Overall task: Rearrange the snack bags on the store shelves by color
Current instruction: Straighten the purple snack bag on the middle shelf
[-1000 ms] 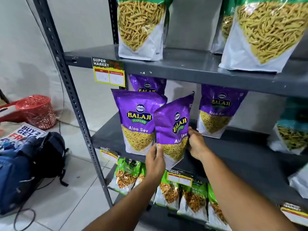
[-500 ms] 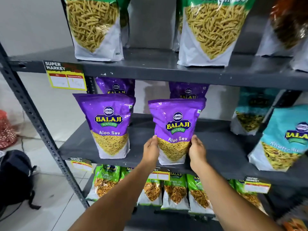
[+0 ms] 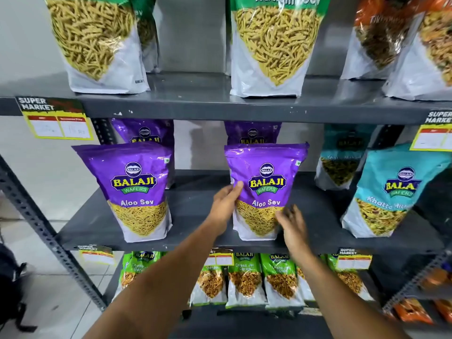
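A purple Aloo Sev bag [image 3: 266, 167] stands upright at the middle of the grey middle shelf [image 3: 195, 216]. My left hand [image 3: 226, 204] grips its left edge, thumb on the front. My right hand [image 3: 292, 226] is blurred, fingers spread, just in front of the bag's lower right corner. A second purple bag [image 3: 137, 182] stands to the left, and two more purple bags [image 3: 144, 133] [image 3: 252, 133] stand behind them. Teal bags [image 3: 396, 189] [image 3: 342, 162] occupy the right of the same shelf.
Large green-topped bags [image 3: 97, 45] [image 3: 276, 45] and orange-topped bags [image 3: 381, 33] stand on the upper shelf. Small green bags [image 3: 244, 275] line the lower shelf. Yellow price tags [image 3: 56, 121] hang off the shelf edges. A slanted steel post [image 3: 36, 216] and a black backpack [image 3: 9, 277] are at left.
The purple bag went from tilted beside the left bag to upright further right on the shelf. My left hand slid up its left edge; my right hand has come off the right side.
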The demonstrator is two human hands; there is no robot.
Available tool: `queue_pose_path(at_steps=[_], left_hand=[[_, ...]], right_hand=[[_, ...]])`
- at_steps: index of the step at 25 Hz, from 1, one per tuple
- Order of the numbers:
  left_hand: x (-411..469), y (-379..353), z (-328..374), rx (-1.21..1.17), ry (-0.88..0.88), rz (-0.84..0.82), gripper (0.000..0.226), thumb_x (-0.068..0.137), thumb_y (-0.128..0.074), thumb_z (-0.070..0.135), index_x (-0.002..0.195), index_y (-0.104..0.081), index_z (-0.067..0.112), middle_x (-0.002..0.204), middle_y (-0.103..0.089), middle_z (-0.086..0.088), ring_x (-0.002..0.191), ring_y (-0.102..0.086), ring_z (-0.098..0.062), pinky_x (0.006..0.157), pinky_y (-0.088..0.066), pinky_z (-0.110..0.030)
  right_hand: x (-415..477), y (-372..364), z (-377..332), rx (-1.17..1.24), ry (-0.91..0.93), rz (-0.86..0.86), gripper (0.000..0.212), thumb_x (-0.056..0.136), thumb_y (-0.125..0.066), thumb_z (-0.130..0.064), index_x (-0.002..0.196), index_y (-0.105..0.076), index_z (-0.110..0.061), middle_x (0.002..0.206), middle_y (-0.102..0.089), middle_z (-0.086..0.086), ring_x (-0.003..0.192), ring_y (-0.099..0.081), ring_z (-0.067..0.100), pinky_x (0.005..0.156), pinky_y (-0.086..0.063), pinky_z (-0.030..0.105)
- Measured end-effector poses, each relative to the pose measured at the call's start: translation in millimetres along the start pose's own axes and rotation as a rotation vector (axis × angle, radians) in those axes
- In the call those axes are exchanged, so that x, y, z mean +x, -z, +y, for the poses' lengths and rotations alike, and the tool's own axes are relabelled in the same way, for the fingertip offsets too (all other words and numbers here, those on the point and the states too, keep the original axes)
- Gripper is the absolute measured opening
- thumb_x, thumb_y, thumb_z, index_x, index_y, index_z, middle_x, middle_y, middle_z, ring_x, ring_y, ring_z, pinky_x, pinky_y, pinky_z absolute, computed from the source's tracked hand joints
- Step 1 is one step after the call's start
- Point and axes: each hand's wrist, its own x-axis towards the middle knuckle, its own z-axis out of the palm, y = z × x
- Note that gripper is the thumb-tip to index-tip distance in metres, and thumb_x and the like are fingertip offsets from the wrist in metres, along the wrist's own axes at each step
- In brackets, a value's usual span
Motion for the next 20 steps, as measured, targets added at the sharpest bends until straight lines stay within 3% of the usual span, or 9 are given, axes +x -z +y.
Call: queue_pose_path(at_steps=[2,5,9,13,20], left_hand=[[7,-5,23,-0.032,-0.088,-0.045,0.028,0.089,-0.068,0.012,0.112,-0.064,-0.003,0.101,-0.073,-0.014,0.079,-0.073,-0.013,0.075,-0.06,-0.024],[20,-17,51,-0.007,-0.161,-0.017,0.021,0.076,-0.079,0.003,0.093,-0.068,0.009,0.084,-0.076,-0.006,0.069,-0.073,-0.016,0.07,-0.063,-0.03],[29,-24,61,0.01,-0.14,0.022,0.016,0.076,-0.079,0.001,0.087,-0.071,0.009,0.073,-0.077,-0.002,0.063,-0.073,-0.018,0.063,-0.063,-0.031],[32,-25,62,-0.026,-0.111,0.034,0.018,0.076,-0.079,0.003,0.089,-0.07,0.011,0.075,-0.077,-0.005,0.065,-0.074,-0.021,0.066,-0.064,-0.034],[21,-15,67,-0.028,-0.168,-0.012,0.025,0.078,-0.078,0.007,0.1,-0.067,0.011,0.083,-0.078,-0.002,0.07,-0.075,-0.014,0.063,-0.06,-0.026]], right_hand=[[-8,9,19,-0.192,0.021,-0.103,0.098,0.068,-0.082,-0.021,0.146,-0.024,-0.013,0.146,-0.045,0.003,0.134,-0.043,0.018,0.111,-0.036,0.042],[-17,7,28,-0.374,0.095,-0.169,0.088,0.06,-0.085,-0.024,0.136,-0.04,-0.023,0.128,-0.061,-0.004,0.116,-0.059,0.013,0.097,-0.047,0.035],[-23,-5,20,-0.478,0.141,-0.019,0.077,0.067,-0.081,-0.028,0.134,-0.044,-0.018,0.123,-0.065,0.004,0.107,-0.063,0.024,0.087,-0.047,0.031],[-24,-12,21,-0.468,0.137,0.041,0.073,0.071,-0.078,-0.024,0.135,-0.044,-0.015,0.123,-0.065,0.007,0.109,-0.062,0.03,0.085,-0.044,0.029],[-22,-14,22,-0.459,0.121,0.031,0.074,0.073,-0.077,-0.023,0.137,-0.039,-0.017,0.123,-0.064,0.007,0.108,-0.062,0.028,0.094,-0.05,0.04]])
